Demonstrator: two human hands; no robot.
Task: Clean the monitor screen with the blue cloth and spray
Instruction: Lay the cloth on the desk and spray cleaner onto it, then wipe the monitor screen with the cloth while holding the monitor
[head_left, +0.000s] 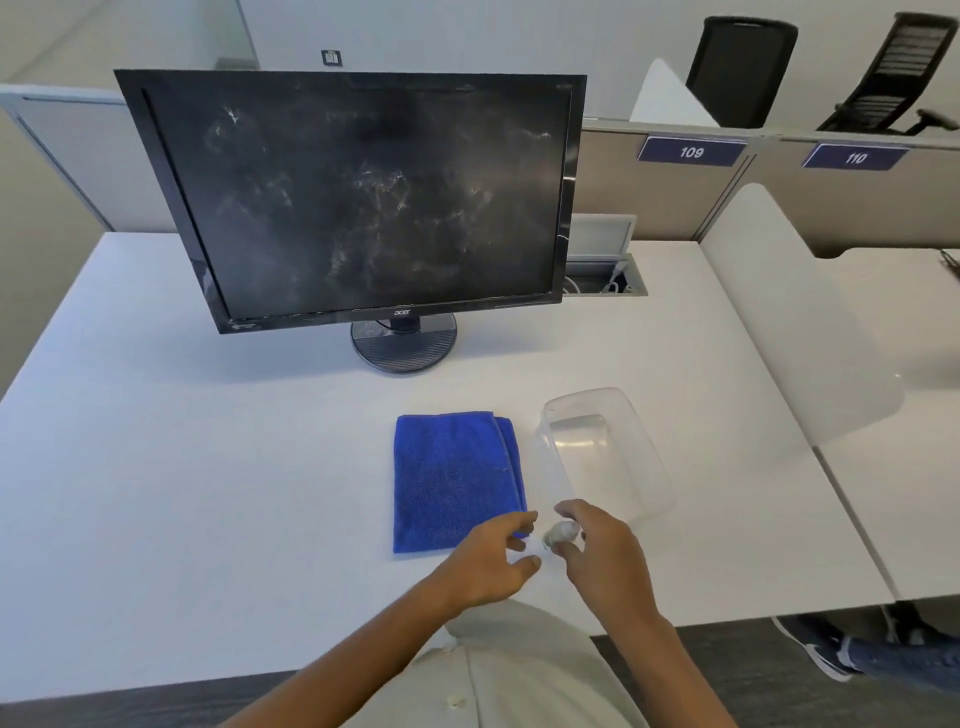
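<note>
Two hands near the worktop's front edge: right hand (597, 545) fingers pinch the small, light, slippery spray bottle (560, 534); left hand (493, 561) loosely open, empty.

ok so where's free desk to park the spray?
Widest bare stretch: desk left of the blue cloth, in front of the monitor. Also a bare strip between the monitor's base and the cloth. Crowded: near edge, where both hands, the small bottle and the clear container bunch.
</note>
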